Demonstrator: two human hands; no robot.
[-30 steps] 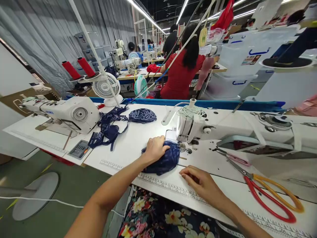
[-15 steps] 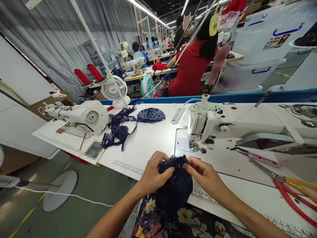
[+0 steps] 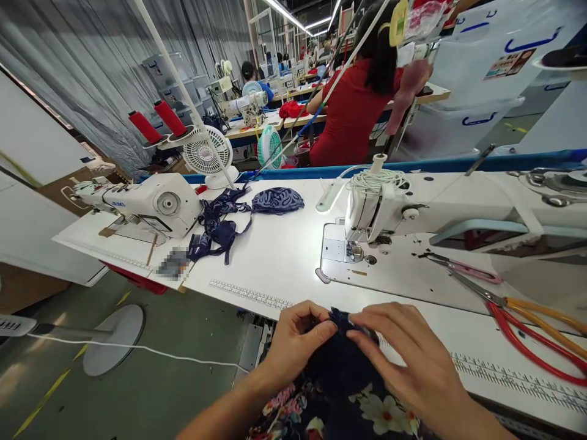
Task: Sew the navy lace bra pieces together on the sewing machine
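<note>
A dark navy fabric piece, cup-shaped like a bra cup [image 3: 342, 357], hangs between my hands at the table's front edge, above the flowered cloth on my lap. My left hand [image 3: 298, 342] pinches its upper edge between thumb and fingers. On the other side, my right hand [image 3: 403, 348] has thumb and fingers closed on the same top edge. Beyond them stands the white sewing machine [image 3: 371, 214], its presser foot [image 3: 354, 250] over the metal plate, with no cloth beneath it. Part of the fabric is hidden by my fingers.
Scissors with red and orange handles [image 3: 509, 302] lie at the right. A patterned navy cup [image 3: 277, 200] and navy strapped pieces [image 3: 222, 229] rest at the table's back left, near a second sewing machine [image 3: 151, 205] and a white fan [image 3: 208, 153]. Ahead sits a person in red [image 3: 346, 116].
Both hands have drawn the navy fabric down and closer to my body, away from the machine. My right hand has shifted its hold along the top edge. The camera view has tilted slightly.
</note>
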